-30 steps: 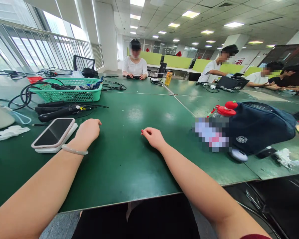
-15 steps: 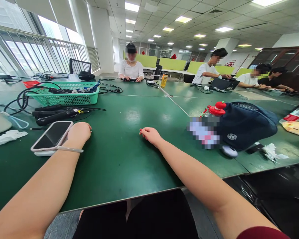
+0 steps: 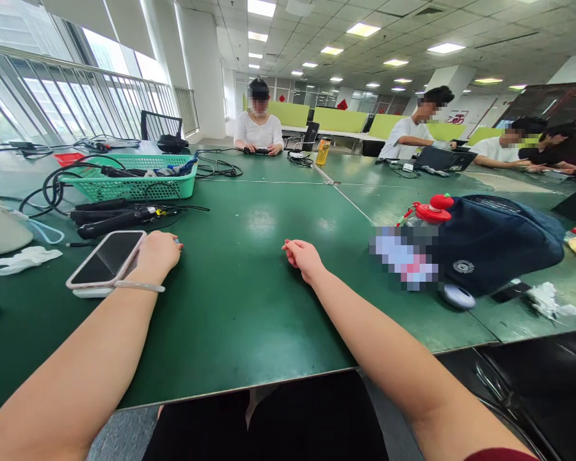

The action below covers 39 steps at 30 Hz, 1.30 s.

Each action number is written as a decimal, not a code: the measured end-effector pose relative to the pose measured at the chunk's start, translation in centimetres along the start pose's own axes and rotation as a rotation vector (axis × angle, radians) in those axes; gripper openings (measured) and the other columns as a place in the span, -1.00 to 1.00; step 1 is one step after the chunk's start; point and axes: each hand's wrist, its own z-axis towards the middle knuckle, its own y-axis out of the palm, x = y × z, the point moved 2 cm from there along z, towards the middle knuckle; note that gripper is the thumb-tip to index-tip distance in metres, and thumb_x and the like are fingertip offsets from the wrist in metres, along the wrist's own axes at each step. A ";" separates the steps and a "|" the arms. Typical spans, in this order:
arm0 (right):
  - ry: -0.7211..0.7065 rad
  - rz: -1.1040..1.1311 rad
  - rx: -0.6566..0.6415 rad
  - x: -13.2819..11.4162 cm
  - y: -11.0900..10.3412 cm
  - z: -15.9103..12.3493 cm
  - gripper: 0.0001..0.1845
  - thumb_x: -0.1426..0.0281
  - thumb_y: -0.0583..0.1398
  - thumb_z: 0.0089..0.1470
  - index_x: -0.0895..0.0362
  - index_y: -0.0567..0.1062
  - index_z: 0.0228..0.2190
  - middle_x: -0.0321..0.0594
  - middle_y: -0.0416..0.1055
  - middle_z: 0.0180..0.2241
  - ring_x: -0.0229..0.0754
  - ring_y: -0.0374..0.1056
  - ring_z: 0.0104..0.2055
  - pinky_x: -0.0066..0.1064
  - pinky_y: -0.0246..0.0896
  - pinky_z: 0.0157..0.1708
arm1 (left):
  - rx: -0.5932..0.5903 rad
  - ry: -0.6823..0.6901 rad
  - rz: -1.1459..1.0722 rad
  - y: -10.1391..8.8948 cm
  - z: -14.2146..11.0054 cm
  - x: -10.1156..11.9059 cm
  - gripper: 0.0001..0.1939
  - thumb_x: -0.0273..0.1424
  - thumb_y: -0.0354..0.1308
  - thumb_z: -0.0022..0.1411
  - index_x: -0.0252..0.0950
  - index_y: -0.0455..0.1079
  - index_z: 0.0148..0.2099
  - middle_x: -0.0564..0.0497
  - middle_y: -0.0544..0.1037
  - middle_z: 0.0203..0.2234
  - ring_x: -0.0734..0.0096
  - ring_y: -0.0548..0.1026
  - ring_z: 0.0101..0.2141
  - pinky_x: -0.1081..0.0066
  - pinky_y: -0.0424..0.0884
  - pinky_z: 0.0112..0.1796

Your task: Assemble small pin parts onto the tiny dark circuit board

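Note:
My left hand (image 3: 160, 253) rests on the green table (image 3: 235, 307), its fingers curled closed. A tiny pale-blue spot shows at its fingertips, too small to name. Right beside that wrist, which wears a pale bangle (image 3: 140, 286), lies a phone in a light pink case (image 3: 106, 259), screen up, on a white object mostly hidden beneath it. Across an open stretch of tabletop, my right hand (image 3: 305, 257) is also closed, thumb against the bent fingers. Whatever it may hold is hidden. Nearest to it on the right is a blurred-out, pale patterned item (image 3: 403, 256).
A green basket (image 3: 129, 187) of cables stands at the left behind black handles (image 3: 110, 218). At the right are a dark blue bag (image 3: 504, 240), a red-lidded bottle (image 3: 429, 210), a mouse (image 3: 457, 297) and crumpled tissue (image 3: 550, 299). Several people sit at the far side.
The whole view has turned slightly left, so things sit farther right in the picture. Both hands stay closed at nearly the same places on the table; a small pale-blue spot now shows at the left fingertips.

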 end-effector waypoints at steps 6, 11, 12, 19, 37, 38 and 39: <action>-0.057 -0.012 -0.095 0.1 -0.1 -0.4 -0.66 0.11 0.16 -0.09 0.17 0.40 -0.53 -0.41 0.17 -0.64 -0.44 0.03 -0.66 -0.52 -0.10 -0.64 | -0.022 -0.074 0.045 1.8 -0.2 1.5 -0.57 -0.35 -0.19 0.25 -0.55 0.31 -0.02 -0.46 0.44 -0.12 -0.10 0.39 -0.04 0.11 0.27 -0.08; -0.112 -0.253 -0.167 0.1 0.3 -0.7 -0.64 0.10 0.12 -0.05 0.16 0.44 -0.52 -0.41 0.18 -0.63 -0.42 0.01 -0.63 -0.52 -0.05 -0.58 | -0.067 -0.052 0.003 2.8 -0.8 3.1 -0.59 -0.37 -0.21 0.25 -0.55 0.29 -0.04 -0.51 0.39 -0.07 -0.19 0.29 0.05 0.03 0.23 -0.05; -0.122 -0.295 -0.171 0.1 0.4 -0.8 -0.63 0.10 0.11 -0.04 0.16 0.44 -0.52 -0.41 0.19 -0.63 -0.42 0.01 -0.63 -0.52 -0.05 -0.57 | -0.073 -0.031 -0.010 2.8 -1.0 3.5 -0.59 -0.37 -0.22 0.25 -0.54 0.29 -0.05 -0.51 0.39 -0.06 -0.18 0.29 0.05 0.04 0.23 -0.05; -0.166 -0.448 -0.185 -0.1 0.6 -0.8 -0.61 0.10 0.08 -0.01 0.15 0.47 -0.51 -0.40 0.22 -0.63 -0.39 0.04 -0.61 -0.51 -0.04 -0.55 | -0.256 0.326 -0.316 3.1 -4.6 8.8 -0.68 -0.26 -0.18 0.25 -0.28 0.30 -0.10 -0.19 0.47 -0.06 0.13 0.42 -0.07 0.24 0.29 -0.06; -0.496 -1.127 -0.242 -0.6 2.9 -3.1 -0.57 0.06 0.17 0.00 0.06 0.48 -0.18 -0.19 0.33 -0.19 -0.24 0.32 -0.24 -0.40 0.18 -0.22 | -0.672 0.469 -1.238 3.2 -8.1 12.4 -0.69 -0.10 0.09 0.14 -0.27 0.28 -0.33 -0.14 0.29 0.13 0.24 0.15 0.18 0.22 0.07 0.14; -0.502 -1.128 -0.239 -0.6 2.9 -3.1 -0.59 0.06 0.17 0.01 0.06 0.48 -0.19 -0.19 0.34 -0.21 -0.24 0.32 -0.24 -0.40 0.18 -0.23 | -0.701 0.442 -1.289 3.3 -8.0 12.3 -0.68 -0.10 0.10 0.13 -0.27 0.28 -0.32 -0.15 0.27 0.14 0.23 0.19 0.16 0.20 0.09 0.13; -0.509 -1.124 -0.237 -0.6 2.9 -3.0 -0.60 0.07 0.16 0.02 0.06 0.49 -0.19 -0.20 0.34 -0.22 -0.25 0.32 -0.25 -0.41 0.17 -0.24 | -0.726 0.416 -1.330 3.3 -7.9 12.2 -0.69 -0.11 0.11 0.13 -0.28 0.28 -0.32 -0.14 0.25 0.15 0.23 0.22 0.14 0.19 0.11 0.13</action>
